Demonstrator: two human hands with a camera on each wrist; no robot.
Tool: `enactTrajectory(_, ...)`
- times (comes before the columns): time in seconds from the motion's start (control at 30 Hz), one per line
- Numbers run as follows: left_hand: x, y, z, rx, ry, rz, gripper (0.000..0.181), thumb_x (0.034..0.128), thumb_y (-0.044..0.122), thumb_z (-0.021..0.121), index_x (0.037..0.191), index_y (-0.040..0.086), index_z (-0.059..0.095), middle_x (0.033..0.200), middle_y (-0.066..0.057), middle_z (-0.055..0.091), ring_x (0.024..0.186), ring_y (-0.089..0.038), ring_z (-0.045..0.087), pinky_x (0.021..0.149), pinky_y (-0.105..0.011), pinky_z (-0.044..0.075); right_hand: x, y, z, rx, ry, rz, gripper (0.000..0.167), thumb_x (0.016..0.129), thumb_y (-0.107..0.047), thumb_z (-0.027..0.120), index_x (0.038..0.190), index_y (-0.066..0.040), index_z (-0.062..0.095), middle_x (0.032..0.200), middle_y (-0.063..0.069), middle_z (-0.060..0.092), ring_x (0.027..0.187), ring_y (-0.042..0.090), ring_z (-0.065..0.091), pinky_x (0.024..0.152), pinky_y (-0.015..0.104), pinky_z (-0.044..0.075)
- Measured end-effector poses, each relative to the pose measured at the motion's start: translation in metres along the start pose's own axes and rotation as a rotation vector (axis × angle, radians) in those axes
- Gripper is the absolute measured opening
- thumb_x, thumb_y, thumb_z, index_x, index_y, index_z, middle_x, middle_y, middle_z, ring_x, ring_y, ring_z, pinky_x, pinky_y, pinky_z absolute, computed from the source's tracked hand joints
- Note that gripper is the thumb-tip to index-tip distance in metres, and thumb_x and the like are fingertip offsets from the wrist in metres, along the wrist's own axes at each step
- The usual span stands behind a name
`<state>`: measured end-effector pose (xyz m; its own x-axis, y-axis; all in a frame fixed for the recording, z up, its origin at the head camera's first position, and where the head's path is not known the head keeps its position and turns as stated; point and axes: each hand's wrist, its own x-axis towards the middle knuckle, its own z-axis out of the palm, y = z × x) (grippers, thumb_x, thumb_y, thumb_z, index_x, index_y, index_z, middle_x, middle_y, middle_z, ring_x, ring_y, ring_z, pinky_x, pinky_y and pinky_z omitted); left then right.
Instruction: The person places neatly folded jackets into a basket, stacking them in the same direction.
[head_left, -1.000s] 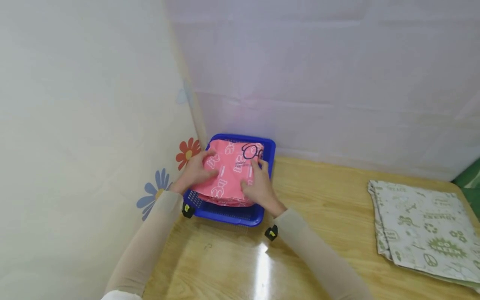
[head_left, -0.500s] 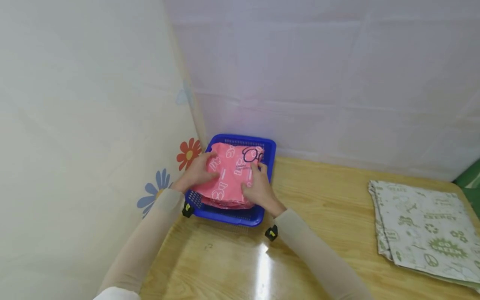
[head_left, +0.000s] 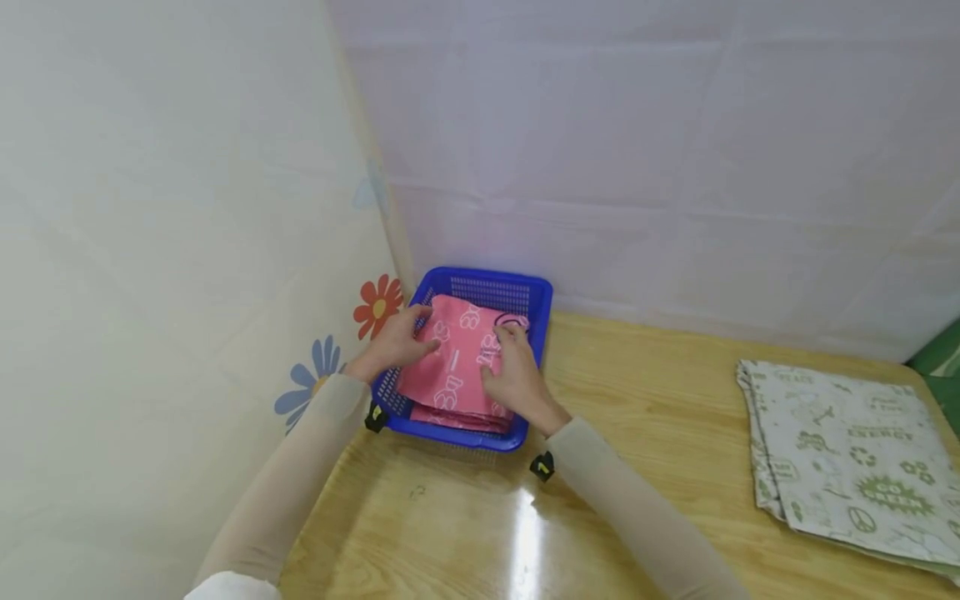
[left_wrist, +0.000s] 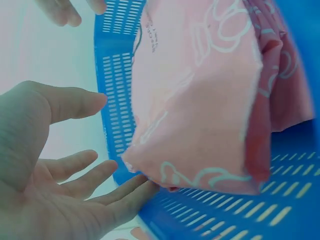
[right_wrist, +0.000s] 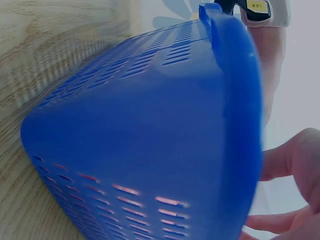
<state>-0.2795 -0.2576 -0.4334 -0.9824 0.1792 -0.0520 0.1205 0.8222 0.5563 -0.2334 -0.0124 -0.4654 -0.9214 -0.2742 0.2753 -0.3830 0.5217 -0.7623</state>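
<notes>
A folded pink cloth with white line drawings lies inside the blue plastic basket, slightly tilted, its layered edge toward me. My left hand is at the basket's left side with fingers spread. In the left wrist view, the lower fingertips of the left hand meet the corner of the pink cloth, while the thumb stands apart from it. Over the right rim, my right hand has its thumb and fingers apart above the cloth. The basket wall hides part of the right hand in the right wrist view.
A folded white cloth with green print lies at the right of the wooden table. A flower-patterned wall covering stands close on the left, a pale sheet behind. Something green is at the right edge.
The pink cloth has sunk lower into the basket and slid slightly toward me, showing more of the basket's back wall. Both hands stay nearly in place at its sides.
</notes>
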Motion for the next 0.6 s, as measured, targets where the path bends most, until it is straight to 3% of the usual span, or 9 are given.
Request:
enactTrajectory(0.17, -0.001, 0.005, -0.003, 0.001, 0.006, 0.010, 0.072, 0.0988, 0.022, 0.076, 0.159, 0.001, 0.043, 0.154, -0.026, 0.054, 0.130, -0.043, 0.060, 0.107, -0.058, 0.056, 0.000, -0.003, -0.001, 0.006, -0.013, 0.021, 0.071, 0.090, -0.011, 0.078, 0.152, 0.007, 0.048, 0.151, 0.023, 0.048, 0.135, 0.038, 0.056, 0.118, 0.049, 0.049)
enactTrajectory(0.4, -0.003, 0.012, -0.007, -0.016, 0.003, 0.025, 0.076, 0.1008, 0.025, 0.073, 0.164, 0.003, 0.037, 0.165, -0.023, 0.043, 0.150, -0.046, 0.045, 0.118, -0.062, 0.046, 0.003, -0.008, -0.006, 0.059, 0.010, -0.009, 0.065, 0.091, -0.012, 0.079, 0.147, 0.006, 0.052, 0.146, 0.024, 0.053, 0.129, 0.042, 0.059, 0.113, 0.053, 0.052)
enactTrajectory(0.6, -0.005, 0.033, -0.007, 0.018, 0.027, 0.075, 0.075, 0.0995, 0.028, 0.074, 0.161, 0.003, 0.039, 0.163, -0.023, 0.045, 0.150, -0.044, 0.044, 0.121, -0.063, 0.042, 0.002, -0.011, -0.017, 0.116, 0.022, -0.009, 0.059, 0.092, -0.010, 0.080, 0.144, 0.002, 0.054, 0.148, 0.023, 0.051, 0.128, 0.037, 0.057, 0.113, 0.053, 0.052)
